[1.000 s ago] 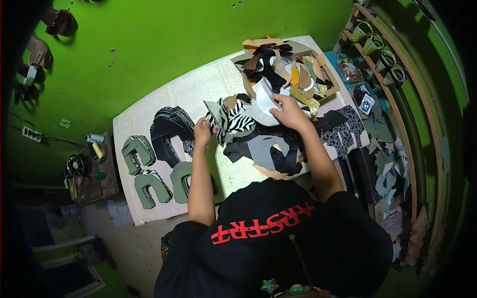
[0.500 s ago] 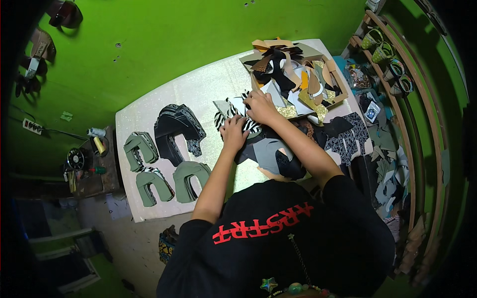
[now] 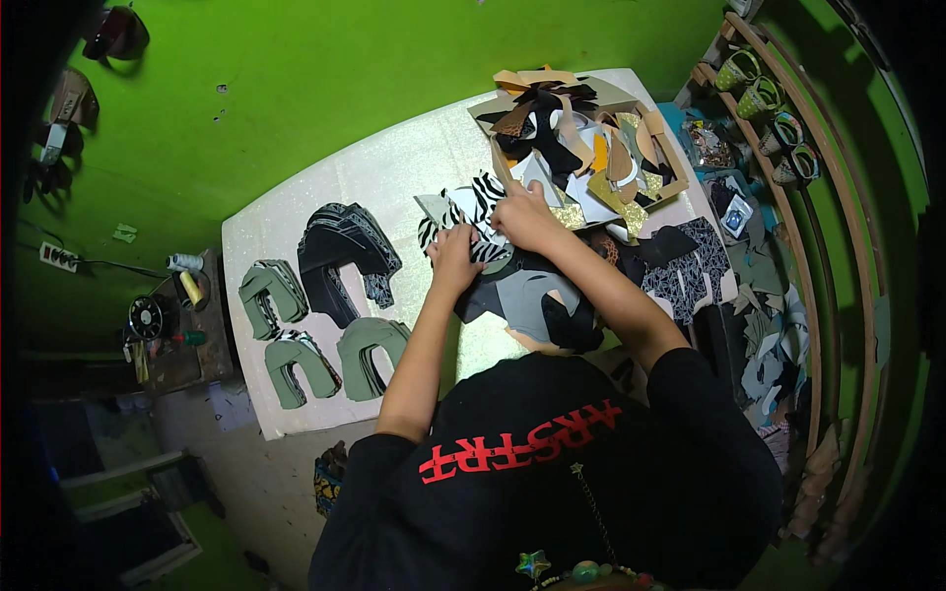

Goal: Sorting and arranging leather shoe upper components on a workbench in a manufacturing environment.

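1. Counter [image 3: 394, 177]: 1.
2. Zebra-print pieces [image 3: 485, 195]: more than 1, overlapping, so the exact number cannot be told.
3. Olive arch-shaped stacks [image 3: 359, 357]: 3.
4. Black arch-shaped stack [image 3: 317, 258]: 1.
5. Box [image 3: 675, 174]: 1.
6. Scraps [image 3: 558, 150] in the box: well over 10, too jumbled to count exactly.
7. Green sandals [image 3: 759, 102]: 2.
8. Patterned sandals [image 3: 785, 174]: 2.
9. Thread spools [image 3: 193, 290]: 2, 1 yellow and 1 pale.
10. Power strip [image 3: 59, 257]: 1.
11. Star-shaped ornament [image 3: 533, 563]: 1.

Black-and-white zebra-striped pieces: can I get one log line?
left hand: on black-and-white zebra-striped pieces | right hand: on them | nearby: open tan box of mixed scraps
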A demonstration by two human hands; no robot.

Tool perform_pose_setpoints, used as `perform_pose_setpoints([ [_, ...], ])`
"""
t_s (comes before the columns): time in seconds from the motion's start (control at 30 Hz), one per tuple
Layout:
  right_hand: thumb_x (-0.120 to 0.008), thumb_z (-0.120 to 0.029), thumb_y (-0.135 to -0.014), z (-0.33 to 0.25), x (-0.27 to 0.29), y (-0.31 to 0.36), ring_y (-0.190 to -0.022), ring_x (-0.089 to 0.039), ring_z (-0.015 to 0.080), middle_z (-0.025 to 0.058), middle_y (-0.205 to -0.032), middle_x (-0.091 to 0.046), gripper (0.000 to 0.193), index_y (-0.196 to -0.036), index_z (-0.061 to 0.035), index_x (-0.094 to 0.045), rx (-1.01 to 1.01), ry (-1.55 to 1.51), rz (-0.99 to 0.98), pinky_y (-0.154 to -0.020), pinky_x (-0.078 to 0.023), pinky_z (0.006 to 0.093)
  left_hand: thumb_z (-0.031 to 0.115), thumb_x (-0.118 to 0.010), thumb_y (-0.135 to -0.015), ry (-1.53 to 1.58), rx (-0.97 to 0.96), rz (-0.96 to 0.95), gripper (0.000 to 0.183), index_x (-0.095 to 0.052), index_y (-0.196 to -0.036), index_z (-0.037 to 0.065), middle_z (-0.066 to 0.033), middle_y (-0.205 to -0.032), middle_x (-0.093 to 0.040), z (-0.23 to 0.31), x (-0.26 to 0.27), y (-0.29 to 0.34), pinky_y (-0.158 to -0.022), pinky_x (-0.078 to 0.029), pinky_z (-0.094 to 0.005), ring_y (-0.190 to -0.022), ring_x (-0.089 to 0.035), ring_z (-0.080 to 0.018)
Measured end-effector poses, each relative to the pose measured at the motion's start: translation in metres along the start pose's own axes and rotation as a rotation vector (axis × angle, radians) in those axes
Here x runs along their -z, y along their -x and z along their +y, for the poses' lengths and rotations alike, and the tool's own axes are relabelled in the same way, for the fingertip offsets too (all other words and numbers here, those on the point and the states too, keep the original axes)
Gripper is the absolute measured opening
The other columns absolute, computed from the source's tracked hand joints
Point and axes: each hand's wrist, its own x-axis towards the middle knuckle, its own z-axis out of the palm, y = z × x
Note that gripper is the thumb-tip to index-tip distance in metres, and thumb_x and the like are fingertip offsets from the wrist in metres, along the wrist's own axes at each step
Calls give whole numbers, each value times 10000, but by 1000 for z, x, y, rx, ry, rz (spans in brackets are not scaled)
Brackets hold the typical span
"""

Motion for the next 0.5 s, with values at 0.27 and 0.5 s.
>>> perform_pose_setpoints([
  [0.27,-513,-160,-745,-1,-39,-3,-1001,-467,257,46,-840,-607,186,-743,-127,-696,102,564,-184,-1022,-136,512,62,-690,-612,72,-108,23,244,-546,-795,132,0,-816,-553,-9,-6,20,-765,-247,-365,-871,-478,-210],
  [0.5,-508,-152,-753,-3,-43,-8,-942,-503,240,67,-863,-597,159,-804,-98,-649,157,611,-134,-1001,-213,454,67,-660,-676,215,75,7,207,-561,-853,106,-36,-775,-620,-18,9,31,-779,-303,-356,-786,-583,-241],
])
